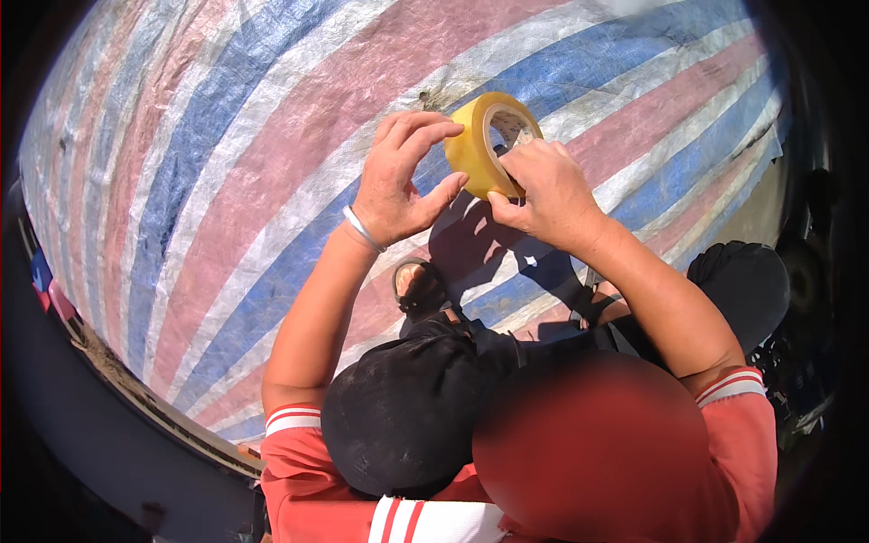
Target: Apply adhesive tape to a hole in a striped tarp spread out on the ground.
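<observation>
Striped tarpaulin (262, 172) beneath a foot (412, 281)

Glossy yellow packing tape roll (468, 149), thickly wound on a pale core (521, 127) with dark print inside; it tilts on edge, its hollow facing right; the right hand (548, 190) grips its lower wall

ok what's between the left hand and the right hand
In the head view, a roll of yellow tape lies between them: the right hand holds it, and the left hand curves open beside it, contact unclear.
</observation>
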`<state>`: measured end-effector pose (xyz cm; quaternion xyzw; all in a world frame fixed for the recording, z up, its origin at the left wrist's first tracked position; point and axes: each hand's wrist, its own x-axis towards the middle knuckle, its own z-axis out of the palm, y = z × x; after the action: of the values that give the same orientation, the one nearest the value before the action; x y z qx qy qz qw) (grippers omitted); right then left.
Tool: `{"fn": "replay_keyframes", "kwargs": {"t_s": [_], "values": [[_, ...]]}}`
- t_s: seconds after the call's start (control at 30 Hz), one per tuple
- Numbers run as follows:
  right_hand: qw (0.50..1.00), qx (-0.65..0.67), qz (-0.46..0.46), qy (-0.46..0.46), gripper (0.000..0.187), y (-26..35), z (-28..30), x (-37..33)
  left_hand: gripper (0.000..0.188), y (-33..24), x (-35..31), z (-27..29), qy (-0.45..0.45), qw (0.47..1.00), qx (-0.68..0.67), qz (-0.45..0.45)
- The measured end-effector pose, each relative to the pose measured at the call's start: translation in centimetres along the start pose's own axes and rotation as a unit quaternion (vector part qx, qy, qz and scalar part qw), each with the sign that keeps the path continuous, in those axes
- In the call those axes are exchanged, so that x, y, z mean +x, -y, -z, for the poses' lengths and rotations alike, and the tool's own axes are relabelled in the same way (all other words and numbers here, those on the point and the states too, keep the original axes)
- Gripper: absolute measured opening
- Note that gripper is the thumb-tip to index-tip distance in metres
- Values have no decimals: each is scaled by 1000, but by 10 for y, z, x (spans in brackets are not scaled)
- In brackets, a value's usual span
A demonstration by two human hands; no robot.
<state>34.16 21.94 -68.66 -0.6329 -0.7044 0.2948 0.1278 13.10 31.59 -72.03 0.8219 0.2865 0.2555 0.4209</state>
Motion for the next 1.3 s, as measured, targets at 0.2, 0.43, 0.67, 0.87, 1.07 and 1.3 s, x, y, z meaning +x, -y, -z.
{"fn": "replay_keyframes", "kwargs": {"t_s": [0.2, 0.43, 0.67, 0.87, 1.07, 1.3], "values": [[999, -17, 34, 6, 27, 4, 9, 21, 33, 1, 9, 4, -55, 997, -53, 16], [997, -6, 74, -23, 26, 0, 11, 39, 23, 4, 19, 18, -50, 992, -94, 62], [996, -21, 85, -31, 25, -1, 10, 46, 18, 6, 27, 24, -38, 997, -53, 37], [996, -30, 79, -22, 25, -4, 6, 42, 20, 9, 23, 9, -87, 985, -118, 90], [996, -42, 73, -19, 25, -6, 2, 40, 18, 14, 21, 8, -76, 997, 20, -5], [998, -23, 53, -13, 28, 0, 5, 49, 36, 14, 21, 13, -21, 992, 118, -49]]}}
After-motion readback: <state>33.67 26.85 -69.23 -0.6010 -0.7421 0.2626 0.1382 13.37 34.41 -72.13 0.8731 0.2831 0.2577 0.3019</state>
